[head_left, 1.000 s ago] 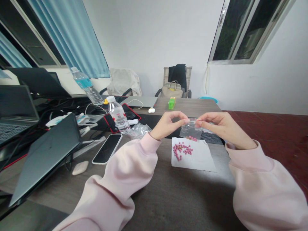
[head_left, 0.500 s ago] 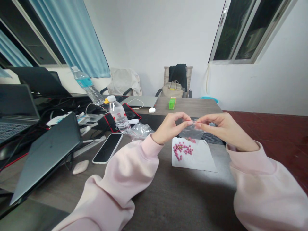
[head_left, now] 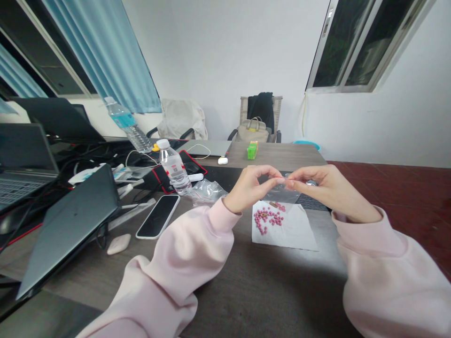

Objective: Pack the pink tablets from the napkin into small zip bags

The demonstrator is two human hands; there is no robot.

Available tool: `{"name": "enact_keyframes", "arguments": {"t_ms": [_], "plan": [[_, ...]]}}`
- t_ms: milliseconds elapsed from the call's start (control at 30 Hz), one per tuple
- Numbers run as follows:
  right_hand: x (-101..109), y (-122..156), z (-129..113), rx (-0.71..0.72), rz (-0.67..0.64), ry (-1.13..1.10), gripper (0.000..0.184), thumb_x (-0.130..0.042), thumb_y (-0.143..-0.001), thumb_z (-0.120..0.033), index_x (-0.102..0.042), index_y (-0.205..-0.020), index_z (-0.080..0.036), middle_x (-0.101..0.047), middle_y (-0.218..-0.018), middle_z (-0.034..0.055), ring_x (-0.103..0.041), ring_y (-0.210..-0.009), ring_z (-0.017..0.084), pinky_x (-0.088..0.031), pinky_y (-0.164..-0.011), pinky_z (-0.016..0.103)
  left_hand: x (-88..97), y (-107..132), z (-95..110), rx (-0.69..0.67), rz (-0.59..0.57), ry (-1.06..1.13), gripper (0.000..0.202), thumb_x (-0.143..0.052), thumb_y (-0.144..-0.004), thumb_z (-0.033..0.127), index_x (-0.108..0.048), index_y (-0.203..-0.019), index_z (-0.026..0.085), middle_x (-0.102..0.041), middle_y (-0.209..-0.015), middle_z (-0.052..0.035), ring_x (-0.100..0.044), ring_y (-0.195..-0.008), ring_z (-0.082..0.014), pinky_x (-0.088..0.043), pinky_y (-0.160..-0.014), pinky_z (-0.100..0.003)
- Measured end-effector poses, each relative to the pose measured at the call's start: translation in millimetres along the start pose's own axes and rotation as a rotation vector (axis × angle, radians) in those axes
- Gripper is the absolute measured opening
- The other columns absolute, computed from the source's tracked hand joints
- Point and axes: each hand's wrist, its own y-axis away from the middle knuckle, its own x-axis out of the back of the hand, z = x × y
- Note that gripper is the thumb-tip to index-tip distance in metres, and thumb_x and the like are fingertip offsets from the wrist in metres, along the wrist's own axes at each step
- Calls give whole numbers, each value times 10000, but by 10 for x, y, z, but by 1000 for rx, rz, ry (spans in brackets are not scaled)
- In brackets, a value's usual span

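A small clear plastic bag [head_left: 282, 195] hangs between my two hands, above the far part of a white paper sheet [head_left: 296, 234]. My left hand [head_left: 252, 185] pinches the bag's top edge between thumb and forefinger. From the other side my right hand [head_left: 319, 185] pinches the same edge, its fingertips almost touching the left ones. Many small pink beads [head_left: 268, 218] lie loose on the paper below. More pink pieces and a small brown piece [head_left: 273, 204] show at the bag's lower end; whether they are inside it or behind it I cannot tell.
Left of the paper lie a phone [head_left: 158, 217], a white mouse-like object [head_left: 119, 244] and a crumpled plastic bag [head_left: 207, 190]. A water bottle [head_left: 174, 169] stands behind them, near laptops [head_left: 70, 225] and cables. Farther back sits a green box [head_left: 252, 150].
Both hands keep their pinch on the plastic bag. The bag has shifted slightly, and the brown piece near its lower end shows more clearly now.
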Motion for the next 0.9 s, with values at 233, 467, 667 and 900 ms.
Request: {"name": "enact_keyframes", "arguments": {"t_ms": [233,467,667,900], "plan": [[-25,0,9,27,31,35,319,-604,-793,-496,-699,-764,-192,-681,-685,28,-576,-626,152,-434,-551,261,-1,-1,-15,20,9,10,175,-639,-800,287,-693,-748,128,-721,-774,-47,-644,-728,-138,-465,-723,-236],[-50,-5,-2,16,20,26,286,-589,-816,-455,-687,-768,-191,-707,-720,36,-622,-650,161,-468,-596,263,-5,-1,-43,42,5,0,187,-636,-802,292,-703,-768,121,-722,-785,-51,-646,-742,-138,-462,-728,-232],[-83,-23,88,24,-12,7,239,-587,-828,-393,-688,-795,-178,-724,-763,37,-656,-710,172,-486,-677,272,41,-22,-74,43,-60,-20,177,-637,-799,276,-688,-777,108,-705,-780,-51,-622,-745,-131,-447,-729,-232],[-105,-26,105,11,-78,-3,254,-569,-834,-395,-686,-795,-173,-714,-718,39,-657,-681,163,-496,-636,255,75,-26,-75,52,-267,-9,262,-603,-824,341,-669,-778,92,-669,-742,-49,-583,-708,-123,-419,-659,-220]]}}
